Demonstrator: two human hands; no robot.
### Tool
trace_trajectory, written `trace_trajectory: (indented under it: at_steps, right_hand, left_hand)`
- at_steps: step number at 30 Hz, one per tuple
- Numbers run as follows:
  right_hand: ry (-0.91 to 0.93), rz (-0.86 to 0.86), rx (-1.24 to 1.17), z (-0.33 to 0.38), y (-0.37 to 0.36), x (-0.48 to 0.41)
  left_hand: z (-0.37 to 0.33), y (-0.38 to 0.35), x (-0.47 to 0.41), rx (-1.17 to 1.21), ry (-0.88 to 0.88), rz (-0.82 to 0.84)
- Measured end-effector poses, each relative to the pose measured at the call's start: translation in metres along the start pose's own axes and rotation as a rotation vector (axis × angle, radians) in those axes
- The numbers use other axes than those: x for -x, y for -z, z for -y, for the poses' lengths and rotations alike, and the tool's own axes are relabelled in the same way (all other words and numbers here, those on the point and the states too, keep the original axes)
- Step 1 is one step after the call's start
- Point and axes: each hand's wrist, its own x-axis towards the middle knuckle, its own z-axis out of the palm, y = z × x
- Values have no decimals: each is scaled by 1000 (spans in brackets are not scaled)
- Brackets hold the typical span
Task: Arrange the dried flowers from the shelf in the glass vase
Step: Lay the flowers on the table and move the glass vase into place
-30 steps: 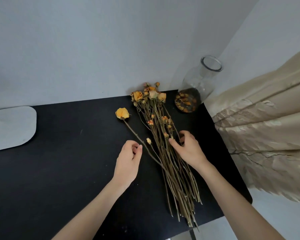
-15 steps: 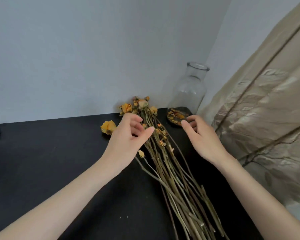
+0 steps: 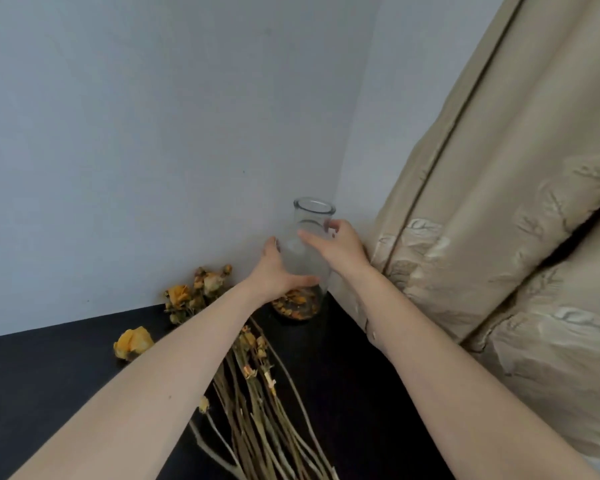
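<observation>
A clear glass vase (image 3: 313, 211) with dried petals in its bottom stands upright in the far corner of the black shelf (image 3: 49, 368). My left hand (image 3: 274, 271) wraps around its lower left side. My right hand (image 3: 340, 245) grips its neck and shoulder from the right. The bunch of dried flowers (image 3: 257, 386) lies flat on the shelf under my left forearm, its yellow heads pointing at the wall. One yellow bloom (image 3: 134, 342) lies apart on the left.
Grey walls (image 3: 153, 133) meet in a corner right behind the vase. A beige embroidered curtain (image 3: 499, 254) hangs close on the right, beside my right arm.
Both hands left the flower stems and reached forward to the vase, closing on it. The camera tilted up and moved nearer to the corner.
</observation>
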Motion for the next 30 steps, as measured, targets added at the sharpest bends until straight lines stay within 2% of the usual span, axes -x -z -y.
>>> trace_trajectory:
  at_steps: [6,12,17,23,30]
  right_hand:
    - [-19,35,-163,-8,-11,-18]
    - [15,-2,-242,-5,-11,-17]
    - [131,-31,-276,30,-3,2]
    - [261,38,-336,95,-4,54]
    - [365,268,-457,139,-33,152]
  left_hand:
    - [10,-9,-18,138,-14,-41]
    - [7,-6,-11,100,-57,-81]
    - [-22,15,12,59,-131,-188]
    - [-55,74,83,-42,-240,-324]
    - [-44,126,212,-81,-131,-476]
